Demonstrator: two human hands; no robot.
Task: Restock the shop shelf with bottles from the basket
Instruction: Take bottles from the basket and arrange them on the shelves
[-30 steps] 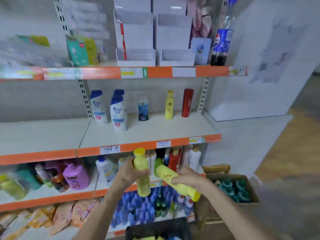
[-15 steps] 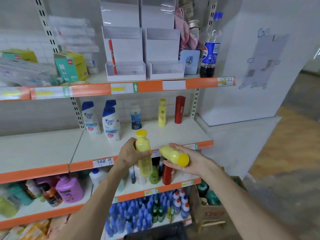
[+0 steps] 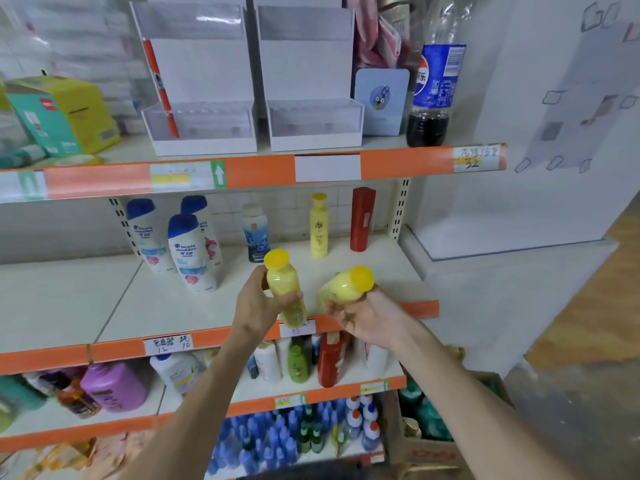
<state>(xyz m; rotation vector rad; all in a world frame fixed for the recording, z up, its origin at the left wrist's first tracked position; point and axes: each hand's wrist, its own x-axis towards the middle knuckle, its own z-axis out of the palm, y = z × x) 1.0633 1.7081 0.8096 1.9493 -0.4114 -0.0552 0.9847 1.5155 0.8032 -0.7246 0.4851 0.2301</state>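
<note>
My left hand [image 3: 258, 308] grips an upright yellow bottle [image 3: 284, 289] with a yellow cap, just above the front edge of the middle shelf [image 3: 166, 306]. My right hand [image 3: 367, 317] holds a second yellow bottle [image 3: 346, 287], tilted, its cap pointing up and to the right. Both bottles hang in the air over the shelf's orange front strip. A matching yellow bottle [image 3: 319, 225] stands at the back of that shelf. The basket is out of view apart from a dark rim at the bottom edge.
On the middle shelf stand white shampoo bottles [image 3: 188, 251], a blue-patterned bottle [image 3: 256, 233] and a red bottle [image 3: 362, 220]. The top shelf carries white display boxes [image 3: 201, 126] and a cola bottle [image 3: 433, 95]. A cardboard box [image 3: 426, 452] sits at the lower right.
Both hands rose with their bottles from the lower shelf level to the middle shelf's front edge. The right bottle turned, its cap now pointing upward. The camera tilted up.
</note>
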